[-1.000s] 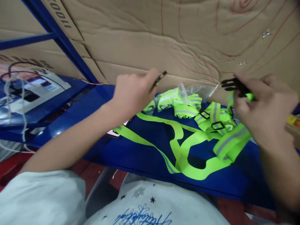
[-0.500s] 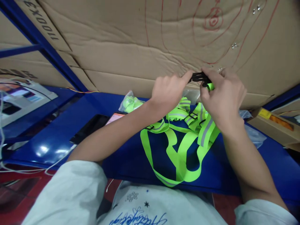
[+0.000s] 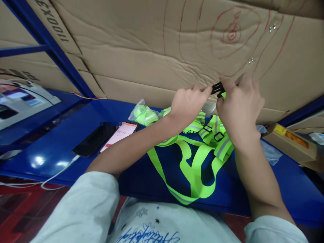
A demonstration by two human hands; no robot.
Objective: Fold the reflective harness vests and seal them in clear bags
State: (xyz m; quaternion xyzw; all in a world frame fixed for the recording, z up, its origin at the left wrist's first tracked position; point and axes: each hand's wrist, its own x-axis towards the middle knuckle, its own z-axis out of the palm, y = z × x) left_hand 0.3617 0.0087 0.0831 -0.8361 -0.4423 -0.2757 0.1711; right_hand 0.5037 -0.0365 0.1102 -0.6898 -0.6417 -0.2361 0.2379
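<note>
Both hands closer together than before, left hand [image 3: 188,104] and right hand [image 3: 239,108] clamped on black buckle [image 3: 217,88].

The buckle [image 3: 217,88] at 1 o'clock is black. The straps [image 3: 194,168] are neon yellow-green, some with a grey reflective stripe, and carry black sliders [image 3: 219,136]. The bench [image 3: 141,168] is glossy deep blue. The cardboard [image 3: 141,50] at 12 o'clock is brown with red hand-drawn rings. At 9 o'clock one phone [image 3: 92,141] is black; the second phone [image 3: 118,132] shows white and red. The shirt [image 3: 152,229] at 6 o'clock is pale with blue script and dark stars.
</note>
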